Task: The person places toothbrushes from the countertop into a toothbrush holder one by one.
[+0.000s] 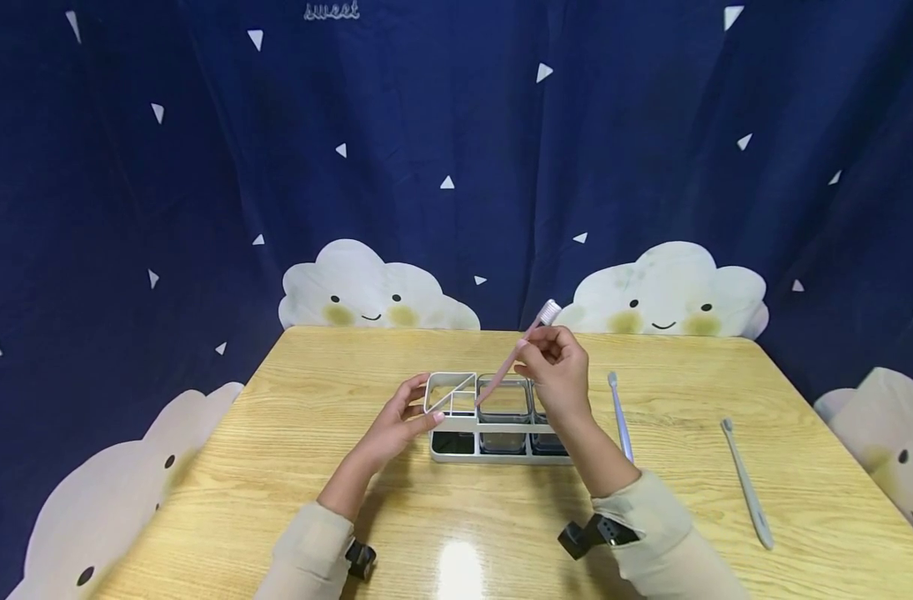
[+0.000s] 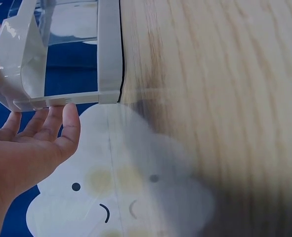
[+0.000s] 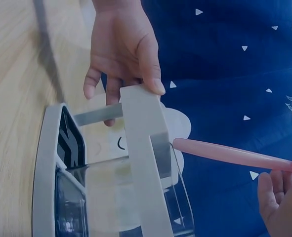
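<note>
A white toothbrush holder (image 1: 453, 423) with clear cups (image 1: 504, 442) stands on the table. My left hand (image 1: 396, 423) grips its left end, the thumb on the front edge and the fingers along the side, as the left wrist view also shows. Between thumb and fingers, my right hand (image 1: 563, 375) pinches a pink toothbrush (image 1: 507, 363), bristles up and tilted to the right. The brush's lower end is at the top frame, beside the small square slot (image 1: 464, 400) and the rim of the middle cup. My right hand and forearm hide the holder's right end.
A blue toothbrush (image 1: 619, 417) lies right of the holder, partly behind my right forearm. Farther right lies a grey toothbrush (image 1: 747, 483). The wooden table (image 1: 276, 467) backs onto a dark blue curtain (image 1: 441, 108) with white clouds.
</note>
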Action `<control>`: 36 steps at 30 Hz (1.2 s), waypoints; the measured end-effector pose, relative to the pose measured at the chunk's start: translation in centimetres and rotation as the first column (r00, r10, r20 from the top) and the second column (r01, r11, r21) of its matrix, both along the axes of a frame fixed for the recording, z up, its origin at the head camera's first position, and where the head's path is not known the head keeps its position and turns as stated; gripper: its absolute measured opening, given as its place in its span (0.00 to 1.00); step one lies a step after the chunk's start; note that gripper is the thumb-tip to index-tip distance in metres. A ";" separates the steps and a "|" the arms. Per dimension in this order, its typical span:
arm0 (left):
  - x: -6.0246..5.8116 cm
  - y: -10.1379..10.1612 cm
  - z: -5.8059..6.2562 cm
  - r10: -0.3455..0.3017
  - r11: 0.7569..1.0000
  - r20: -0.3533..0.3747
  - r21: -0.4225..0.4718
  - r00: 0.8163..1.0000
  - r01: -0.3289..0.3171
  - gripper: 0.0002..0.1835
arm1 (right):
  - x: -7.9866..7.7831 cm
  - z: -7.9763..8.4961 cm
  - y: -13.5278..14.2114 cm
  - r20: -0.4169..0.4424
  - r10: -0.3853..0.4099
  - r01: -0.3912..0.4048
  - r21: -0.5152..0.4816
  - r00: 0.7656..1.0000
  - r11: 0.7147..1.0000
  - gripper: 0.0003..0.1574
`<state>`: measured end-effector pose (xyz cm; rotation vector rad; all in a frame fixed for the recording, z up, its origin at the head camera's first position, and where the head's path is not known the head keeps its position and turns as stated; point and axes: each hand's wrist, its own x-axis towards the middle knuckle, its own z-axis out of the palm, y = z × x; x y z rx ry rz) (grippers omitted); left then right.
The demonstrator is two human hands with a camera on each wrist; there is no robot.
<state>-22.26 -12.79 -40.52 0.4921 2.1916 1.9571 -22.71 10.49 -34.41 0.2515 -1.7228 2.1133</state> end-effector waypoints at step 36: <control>0.0 -0.1 0.2 0.005 1.000 0.001 -0.005 1.000 -0.005 0.35 | -1.3 -3.8 -3.2 0.035 -0.002 -0.016 0.493 0.999 0.870 0.05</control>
